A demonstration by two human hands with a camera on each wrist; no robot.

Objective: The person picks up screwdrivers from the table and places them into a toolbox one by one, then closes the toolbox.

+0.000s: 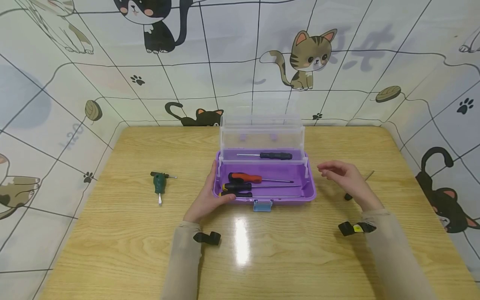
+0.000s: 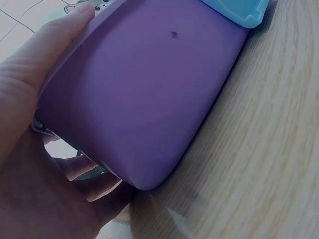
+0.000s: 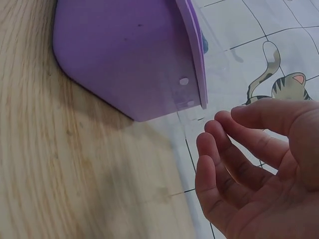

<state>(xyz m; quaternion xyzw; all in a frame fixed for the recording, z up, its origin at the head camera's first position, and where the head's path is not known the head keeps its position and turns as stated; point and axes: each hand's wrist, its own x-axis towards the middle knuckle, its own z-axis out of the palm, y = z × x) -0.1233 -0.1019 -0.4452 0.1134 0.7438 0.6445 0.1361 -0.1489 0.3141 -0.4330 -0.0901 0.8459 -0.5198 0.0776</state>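
Observation:
A purple toolbox [image 1: 267,170] stands on the table with its clear lid [image 1: 262,137] raised. Inside lie an orange-and-black screwdriver [image 1: 245,178], a yellow-and-black screwdriver [image 1: 238,187], another black-handled screwdriver [image 1: 240,194] along the front, and a black screwdriver [image 1: 276,156] towards the back. My left hand [image 1: 208,199] grips the box's front left corner, thumb over the rim and fingers around the side, as the left wrist view shows. To the right of the box, my right hand [image 1: 343,179] hovers with loosely bent fingers and holds nothing; the right wrist view shows it apart from the wall.
A green-handled screwdriver [image 1: 159,183] with a black crosspiece lies on the table at left. Partly hidden behind my right hand is another tool with a thin metal shaft [image 1: 369,175]. A blue latch [image 1: 262,206] hangs at the box's front. Cat-print sheeting [image 1: 232,79] surrounds the table.

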